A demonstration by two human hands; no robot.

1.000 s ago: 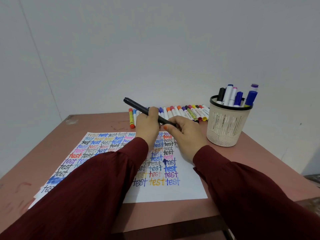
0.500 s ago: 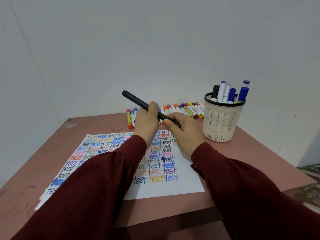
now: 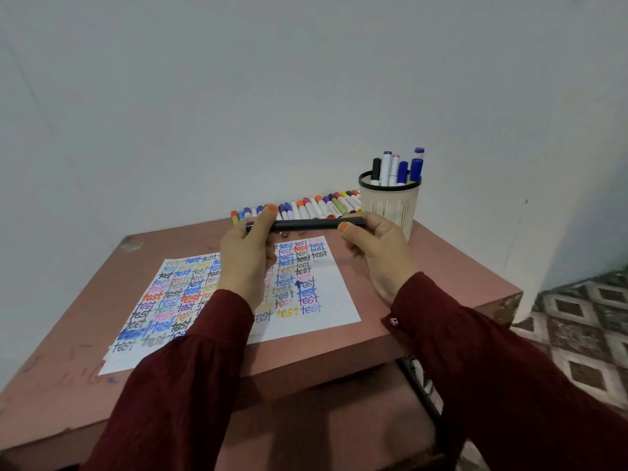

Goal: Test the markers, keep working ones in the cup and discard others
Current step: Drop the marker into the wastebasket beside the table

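The left hand (image 3: 243,256) and the right hand (image 3: 377,253) are raised over the far part of the paper (image 3: 339,300). Each curls round one end of a black marker (image 3: 306,225), held level between them, and its right end is just in front of the cup (image 3: 390,205). That cup holds several upright markers and stands at the far right of the table (image 3: 424,283), just beside the row of markers (image 3: 316,207) along the far edge near the wall (image 3: 306,96), while a bare strip of table runs right of the paper to the right edge, with tiled floor (image 3: 577,334) beyond.
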